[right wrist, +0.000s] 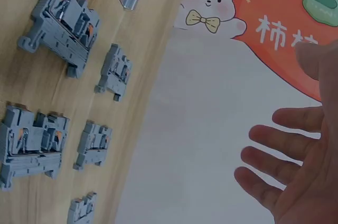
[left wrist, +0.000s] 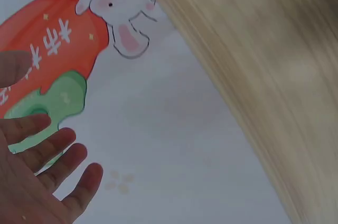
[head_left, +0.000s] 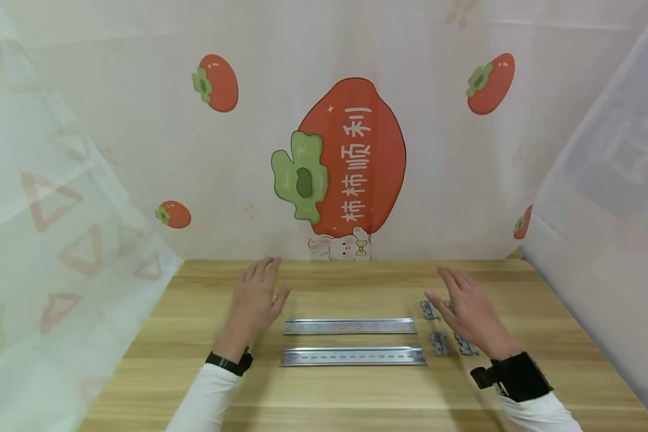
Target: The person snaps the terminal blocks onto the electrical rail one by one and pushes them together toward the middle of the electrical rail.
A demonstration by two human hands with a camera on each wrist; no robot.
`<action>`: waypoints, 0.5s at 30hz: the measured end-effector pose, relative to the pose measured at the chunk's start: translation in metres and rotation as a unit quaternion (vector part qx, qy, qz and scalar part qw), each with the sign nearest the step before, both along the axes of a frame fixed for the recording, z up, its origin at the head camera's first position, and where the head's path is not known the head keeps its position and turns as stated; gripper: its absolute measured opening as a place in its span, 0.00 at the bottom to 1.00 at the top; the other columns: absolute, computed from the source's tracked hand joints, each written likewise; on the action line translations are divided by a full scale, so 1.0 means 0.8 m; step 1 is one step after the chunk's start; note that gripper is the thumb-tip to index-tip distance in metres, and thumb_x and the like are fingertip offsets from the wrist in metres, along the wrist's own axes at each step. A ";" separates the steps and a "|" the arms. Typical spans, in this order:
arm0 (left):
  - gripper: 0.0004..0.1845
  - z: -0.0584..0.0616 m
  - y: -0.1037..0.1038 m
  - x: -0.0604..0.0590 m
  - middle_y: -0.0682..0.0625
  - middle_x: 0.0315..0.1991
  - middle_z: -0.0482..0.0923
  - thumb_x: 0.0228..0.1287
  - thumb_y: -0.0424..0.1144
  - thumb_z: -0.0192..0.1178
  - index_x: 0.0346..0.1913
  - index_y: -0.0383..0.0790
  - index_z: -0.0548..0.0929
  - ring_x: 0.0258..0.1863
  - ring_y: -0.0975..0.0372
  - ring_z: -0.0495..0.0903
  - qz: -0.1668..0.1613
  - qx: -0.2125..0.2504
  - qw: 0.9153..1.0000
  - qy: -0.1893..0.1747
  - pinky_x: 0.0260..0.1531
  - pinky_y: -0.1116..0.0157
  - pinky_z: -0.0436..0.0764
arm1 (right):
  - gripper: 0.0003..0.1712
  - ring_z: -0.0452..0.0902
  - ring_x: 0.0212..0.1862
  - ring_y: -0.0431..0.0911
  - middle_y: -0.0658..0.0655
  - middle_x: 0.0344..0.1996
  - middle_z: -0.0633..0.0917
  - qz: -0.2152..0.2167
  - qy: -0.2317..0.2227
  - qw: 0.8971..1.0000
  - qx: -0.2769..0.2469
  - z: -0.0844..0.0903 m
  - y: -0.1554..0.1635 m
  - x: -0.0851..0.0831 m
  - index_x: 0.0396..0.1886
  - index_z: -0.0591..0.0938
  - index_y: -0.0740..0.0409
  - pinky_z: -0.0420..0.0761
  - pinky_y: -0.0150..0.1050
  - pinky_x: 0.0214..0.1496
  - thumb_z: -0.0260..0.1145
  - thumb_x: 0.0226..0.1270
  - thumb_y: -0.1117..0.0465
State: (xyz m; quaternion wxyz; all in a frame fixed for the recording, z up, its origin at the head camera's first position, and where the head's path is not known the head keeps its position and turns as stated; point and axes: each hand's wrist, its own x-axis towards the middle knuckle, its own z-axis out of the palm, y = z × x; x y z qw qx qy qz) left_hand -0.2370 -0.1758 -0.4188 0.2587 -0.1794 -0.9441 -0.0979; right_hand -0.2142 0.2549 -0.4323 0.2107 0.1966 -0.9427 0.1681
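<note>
Two silver DIN rails lie parallel across the wooden table: a farther rail (head_left: 351,329) and a nearer slotted rail (head_left: 353,353). My left hand (head_left: 252,306) hovers beyond their left ends, fingers extended and nothing held. On the other side, my right hand (head_left: 472,313) is held over a group of grey terminal blocks (head_left: 439,344), partly covering them in the head view. Its fingers are spread, with an empty palm. In the right wrist view several blocks lie flat, among them a large-looking one (right wrist: 34,142) and a smaller-looking one (right wrist: 114,72).
A white cloth backdrop (head_left: 432,198) with persimmon prints rises behind the table's back edge. Pale cloth sides hang at the left (head_left: 75,180) and right (head_left: 615,216). The table (head_left: 324,396) has a light wood grain.
</note>
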 end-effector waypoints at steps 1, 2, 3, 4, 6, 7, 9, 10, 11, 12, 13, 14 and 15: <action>0.32 -0.001 0.004 0.000 0.39 0.59 0.68 0.65 0.51 0.55 0.66 0.36 0.65 0.58 0.46 0.66 -0.004 -0.001 1.000 -0.002 0.54 0.46 0.67 | 0.36 0.61 0.63 0.63 0.69 0.61 0.68 0.001 -0.004 1.000 -0.001 -0.001 0.000 0.000 0.67 0.64 0.66 0.59 0.59 0.61 0.59 0.68 0.48; 0.31 -0.003 0.009 0.001 0.40 0.57 0.69 0.65 0.51 0.56 0.65 0.36 0.66 0.57 0.46 0.68 -0.007 -0.005 1.000 -0.003 0.53 0.47 0.69 | 0.35 0.62 0.62 0.63 0.69 0.60 0.69 0.003 -0.007 1.000 -0.001 -0.002 -0.001 0.000 0.65 0.65 0.66 0.60 0.59 0.60 0.59 0.67 0.48; 0.30 -0.005 0.013 0.001 0.41 0.55 0.71 0.65 0.50 0.56 0.64 0.37 0.68 0.55 0.47 0.70 -0.010 -0.010 1.000 -0.005 0.51 0.47 0.70 | 0.34 0.64 0.61 0.63 0.69 0.58 0.71 0.004 -0.010 1.000 0.000 -0.004 -0.002 0.000 0.65 0.66 0.66 0.61 0.59 0.59 0.60 0.67 0.48; 0.29 -0.007 0.018 0.001 0.41 0.53 0.72 0.64 0.49 0.57 0.63 0.36 0.70 0.52 0.48 0.72 -0.015 -0.015 1.000 -0.006 0.49 0.49 0.72 | 0.33 0.65 0.59 0.63 0.69 0.56 0.73 0.005 -0.012 1.000 0.003 -0.005 -0.002 -0.001 0.63 0.68 0.66 0.62 0.59 0.58 0.61 0.67 0.49; 0.27 -0.011 0.027 0.001 0.42 0.49 0.75 0.62 0.48 0.59 0.60 0.36 0.73 0.48 0.50 0.75 -0.032 -0.022 0.999 -0.008 0.47 0.52 0.74 | 0.31 0.70 0.55 0.62 0.68 0.52 0.76 0.005 -0.018 1.000 0.010 -0.009 -0.004 -0.001 0.60 0.71 0.65 0.66 0.58 0.55 0.63 0.65 0.50; 0.26 -0.014 0.031 0.001 0.43 0.48 0.76 0.61 0.47 0.60 0.58 0.35 0.75 0.46 0.51 0.76 -0.041 -0.025 0.999 -0.011 0.46 0.54 0.75 | 0.30 0.72 0.52 0.61 0.68 0.50 0.77 0.005 -0.024 1.000 0.014 -0.011 -0.004 -0.001 0.59 0.73 0.65 0.68 0.58 0.53 0.64 0.64 0.50; 0.23 -0.018 0.041 0.002 0.44 0.45 0.77 0.60 0.45 0.62 0.55 0.36 0.77 0.44 0.53 0.77 -0.060 -0.028 0.998 -0.021 0.44 0.56 0.76 | 0.28 0.73 0.49 0.60 0.66 0.47 0.79 0.003 -0.043 0.999 0.020 -0.014 -0.005 0.000 0.57 0.75 0.64 0.71 0.56 0.49 0.66 0.62 0.51; 0.22 -0.021 0.045 0.002 0.44 0.45 0.77 0.59 0.45 0.63 0.53 0.36 0.78 0.44 0.54 0.77 -0.068 -0.028 0.997 -0.028 0.44 0.57 0.76 | 0.28 0.74 0.48 0.59 0.65 0.46 0.80 0.001 -0.054 0.998 0.022 -0.016 -0.006 0.001 0.56 0.76 0.63 0.72 0.55 0.47 0.66 0.61 0.51; 0.21 -0.023 0.050 0.002 0.45 0.44 0.77 0.59 0.45 0.63 0.53 0.37 0.78 0.44 0.54 0.77 -0.073 -0.030 0.996 -0.036 0.43 0.57 0.77 | 0.27 0.75 0.47 0.59 0.65 0.45 0.80 0.001 -0.065 0.998 0.022 -0.019 -0.006 0.001 0.55 0.77 0.63 0.73 0.55 0.46 0.67 0.61 0.51; 0.20 -0.025 0.055 0.002 0.46 0.44 0.77 0.59 0.44 0.63 0.52 0.37 0.79 0.44 0.55 0.77 -0.077 -0.031 0.995 -0.047 0.44 0.58 0.76 | 0.26 0.75 0.46 0.58 0.64 0.44 0.81 0.002 -0.077 0.997 0.023 -0.021 -0.006 0.001 0.55 0.78 0.63 0.74 0.53 0.45 0.67 0.60 0.52; 0.20 -0.027 0.060 0.002 0.47 0.43 0.77 0.60 0.45 0.62 0.52 0.38 0.79 0.43 0.56 0.77 -0.078 -0.035 0.995 -0.057 0.43 0.59 0.76 | 0.26 0.75 0.46 0.58 0.63 0.44 0.81 0.003 -0.089 0.996 0.023 -0.023 -0.007 0.001 0.54 0.78 0.63 0.74 0.53 0.44 0.67 0.61 0.52; 0.19 -0.029 0.064 0.002 0.47 0.43 0.77 0.60 0.45 0.62 0.51 0.39 0.80 0.43 0.57 0.77 -0.080 -0.036 0.994 -0.068 0.42 0.59 0.77 | 0.25 0.75 0.46 0.57 0.63 0.44 0.81 0.004 -0.096 0.995 0.024 -0.025 -0.007 0.001 0.54 0.78 0.62 0.74 0.52 0.44 0.67 0.61 0.53; 0.18 -0.032 0.069 0.001 0.48 0.43 0.77 0.61 0.45 0.61 0.51 0.39 0.80 0.42 0.57 0.76 -0.082 -0.038 0.993 -0.079 0.42 0.60 0.77 | 0.24 0.76 0.46 0.56 0.62 0.43 0.81 0.005 -0.098 0.995 0.027 -0.028 -0.007 -0.001 0.53 0.79 0.62 0.75 0.51 0.43 0.67 0.61 0.53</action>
